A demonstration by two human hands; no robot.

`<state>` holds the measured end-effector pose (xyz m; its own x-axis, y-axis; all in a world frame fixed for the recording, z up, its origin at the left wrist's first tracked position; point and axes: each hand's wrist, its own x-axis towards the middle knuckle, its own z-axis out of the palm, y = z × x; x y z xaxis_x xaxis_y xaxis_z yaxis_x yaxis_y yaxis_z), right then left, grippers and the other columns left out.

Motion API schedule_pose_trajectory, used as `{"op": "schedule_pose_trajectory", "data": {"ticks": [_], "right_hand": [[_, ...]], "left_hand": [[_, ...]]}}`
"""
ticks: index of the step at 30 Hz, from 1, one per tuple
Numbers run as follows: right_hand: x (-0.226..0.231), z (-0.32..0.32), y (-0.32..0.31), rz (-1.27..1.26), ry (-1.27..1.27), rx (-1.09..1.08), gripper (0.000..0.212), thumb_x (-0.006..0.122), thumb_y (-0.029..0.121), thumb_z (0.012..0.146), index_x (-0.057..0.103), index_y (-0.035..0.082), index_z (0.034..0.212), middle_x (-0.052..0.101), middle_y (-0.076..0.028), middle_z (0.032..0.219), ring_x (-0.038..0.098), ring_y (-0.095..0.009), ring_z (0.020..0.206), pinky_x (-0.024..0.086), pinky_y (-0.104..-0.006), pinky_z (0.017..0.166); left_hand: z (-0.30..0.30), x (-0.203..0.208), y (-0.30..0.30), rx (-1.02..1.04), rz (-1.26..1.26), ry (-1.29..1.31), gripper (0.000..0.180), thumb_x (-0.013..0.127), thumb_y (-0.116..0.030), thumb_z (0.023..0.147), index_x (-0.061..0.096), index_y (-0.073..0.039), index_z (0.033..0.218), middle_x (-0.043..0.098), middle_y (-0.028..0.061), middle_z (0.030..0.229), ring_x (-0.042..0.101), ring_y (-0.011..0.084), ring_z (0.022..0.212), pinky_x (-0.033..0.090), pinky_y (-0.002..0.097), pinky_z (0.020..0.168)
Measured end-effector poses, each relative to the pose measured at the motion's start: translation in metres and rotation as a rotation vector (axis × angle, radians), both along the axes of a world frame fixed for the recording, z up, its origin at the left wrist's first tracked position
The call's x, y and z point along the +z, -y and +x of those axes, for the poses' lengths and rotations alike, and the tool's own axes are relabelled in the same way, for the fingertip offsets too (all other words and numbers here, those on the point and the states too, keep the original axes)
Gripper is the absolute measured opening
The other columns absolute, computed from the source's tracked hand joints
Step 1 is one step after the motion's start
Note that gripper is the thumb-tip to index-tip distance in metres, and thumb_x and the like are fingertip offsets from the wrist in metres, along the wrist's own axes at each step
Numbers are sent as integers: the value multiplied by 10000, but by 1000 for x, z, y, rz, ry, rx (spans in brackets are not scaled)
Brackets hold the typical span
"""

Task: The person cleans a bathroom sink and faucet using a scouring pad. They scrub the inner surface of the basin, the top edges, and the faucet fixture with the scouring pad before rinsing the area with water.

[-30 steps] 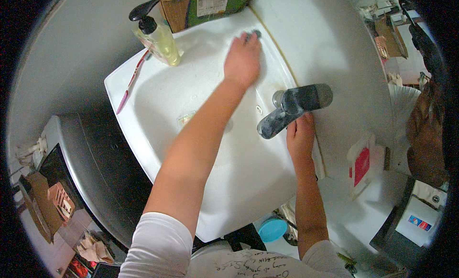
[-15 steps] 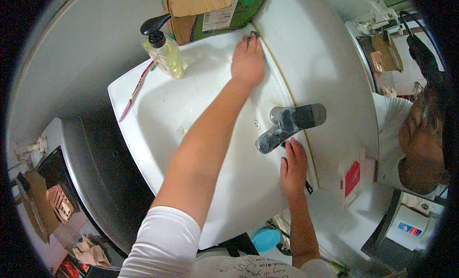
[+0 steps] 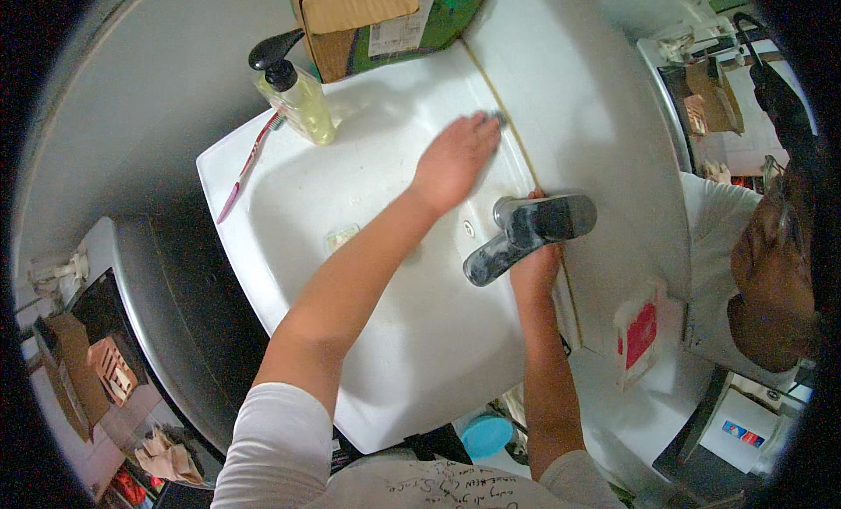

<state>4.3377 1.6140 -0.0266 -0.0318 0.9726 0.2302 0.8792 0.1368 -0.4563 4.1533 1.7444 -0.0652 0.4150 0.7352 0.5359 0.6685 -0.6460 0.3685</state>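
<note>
My left hand (image 3: pixel 457 161) rests on the back ledge of the white washbasin (image 3: pixel 420 351), palm down. Its fingertips press together on a small dark grey thing (image 3: pixel 500 120), mostly covered, beside the yellowed joint along the wall. My right hand (image 3: pixel 536 268) reaches behind the chrome tap (image 3: pixel 527 233) from the near side. The tap hides most of its fingers; one fingertip shows past the tap's far side. Whether it holds anything is hidden. A small pale soap-like piece (image 3: pixel 342 238) lies in the bowl, partly behind my left forearm.
A pump bottle of yellowish liquid (image 3: pixel 305 106) and a red-and-white toothbrush (image 3: pixel 251 163) sit on the basin's left rim. A cardboard box (image 3: pixel 359 40) stands at the far edge. Below the near edge is a blue round lid or tub (image 3: pixel 487 437).
My left hand has slid from the far corner nearer along the back ledge, toward the tap. My right hand has moved farther in, behind the tap.
</note>
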Motion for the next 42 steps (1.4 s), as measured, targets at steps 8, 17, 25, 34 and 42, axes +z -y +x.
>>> {"op": "schedule_pose_trajectory", "data": {"ticks": [8,17,25,34,42], "right_hand": [[18,26,101,24,448,69,390,592,93,909,566,3,1287,543,-206,1332,509,-414,1218,380,-508,1060],[9,-5,54,-236,-321,-381,233,632,223,955,636,-1,891,635,-152,918,557,-312,883,438,-432,849],[3,3,78,-141,-178,-261,200,721,177,895,628,34,790,591,-94,790,556,-249,776,446,-383,770],[-3,-3,52,-82,33,-110,59,640,24,873,625,-15,914,570,-134,974,514,-306,957,426,-416,844],[-11,8,75,-6,25,-113,96,652,51,893,662,16,982,607,-121,984,549,-312,922,440,-424,842]], "left_hand": [[2,6,-37,271,-47,-82,429,486,-90,908,552,35,1313,504,204,1457,500,344,1332,405,424,1117],[4,12,28,-125,-117,169,393,529,-121,919,582,8,1286,558,174,1402,555,332,1266,447,426,1076],[6,-10,12,99,-87,90,503,543,-93,865,540,-54,1367,478,153,1502,498,340,1346,396,439,1126],[11,-1,1,117,-58,-5,502,491,-89,890,499,32,1376,513,154,1461,499,321,1331,401,419,1121],[23,0,-37,303,-98,35,499,452,-84,924,471,33,1408,460,208,1495,464,334,1365,368,410,1150]]}}
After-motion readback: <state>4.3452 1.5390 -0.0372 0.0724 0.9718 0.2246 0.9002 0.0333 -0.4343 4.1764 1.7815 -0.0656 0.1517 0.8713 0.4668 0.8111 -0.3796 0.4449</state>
